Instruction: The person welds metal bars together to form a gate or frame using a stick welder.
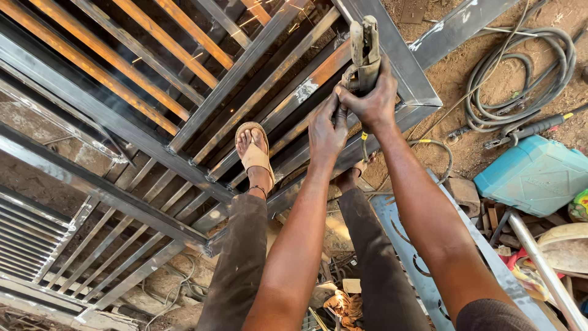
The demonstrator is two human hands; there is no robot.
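Observation:
My right hand [371, 98] grips the handle of a metal electrode holder [364, 48], a clamp-like welding tool held upright. My left hand [326, 130] is closed on the lower end of the same tool, next to the right hand. Both hands hover above a dark steel gate frame [245, 67] of rusty bars lying flat on the ground. My left foot in a tan sandal [254, 153] rests on one of the frame's bars. My right foot is mostly hidden behind my arms.
Coiled grey welding cables [520, 73] lie on the dirt at upper right. A turquoise plastic case [536, 175] sits at right, above a metal pipe [542, 263] and scattered scraps. A second barred grille [116, 245] lies at lower left.

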